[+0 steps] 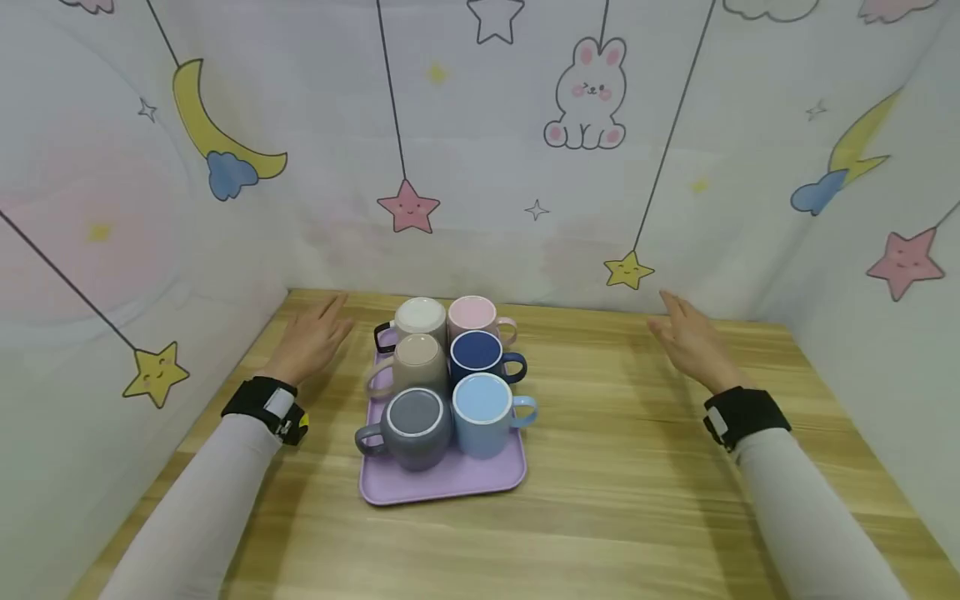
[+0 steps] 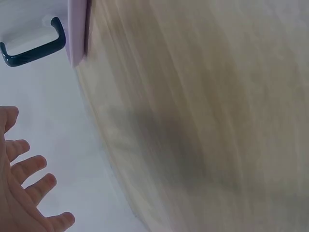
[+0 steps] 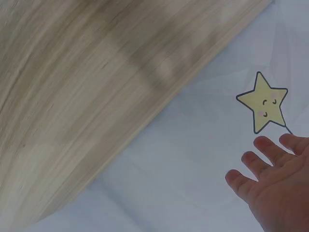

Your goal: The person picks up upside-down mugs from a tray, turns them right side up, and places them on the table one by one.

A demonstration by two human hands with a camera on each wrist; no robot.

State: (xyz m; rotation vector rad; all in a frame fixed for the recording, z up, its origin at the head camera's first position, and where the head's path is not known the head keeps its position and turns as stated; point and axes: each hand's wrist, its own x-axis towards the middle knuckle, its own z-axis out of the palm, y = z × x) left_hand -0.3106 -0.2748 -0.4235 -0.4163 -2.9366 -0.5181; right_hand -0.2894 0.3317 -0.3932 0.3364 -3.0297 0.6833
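Observation:
Several mugs stand upside down in two columns on a lilac tray (image 1: 480, 482). In the left column are a white mug (image 1: 420, 317) with a black handle, a beige mug (image 1: 418, 363) and a grey mug (image 1: 416, 427). The right column has a pink mug (image 1: 472, 314), a navy mug (image 1: 477, 352) and a light blue mug (image 1: 483, 412). My left hand (image 1: 309, 340) hovers left of the tray, fingers extended, holding nothing; it is nearest the white mug's black handle (image 2: 36, 52). Far to the right, my right hand (image 1: 692, 342) is held out with straight fingers, also holding nothing.
The wooden table (image 1: 600, 500) ends at a pale fabric backdrop (image 1: 510, 250) printed with stars, moons and a rabbit. The same cloth rises along both sides. Left-column handles point left, right-column handles point right, past the tray's edges.

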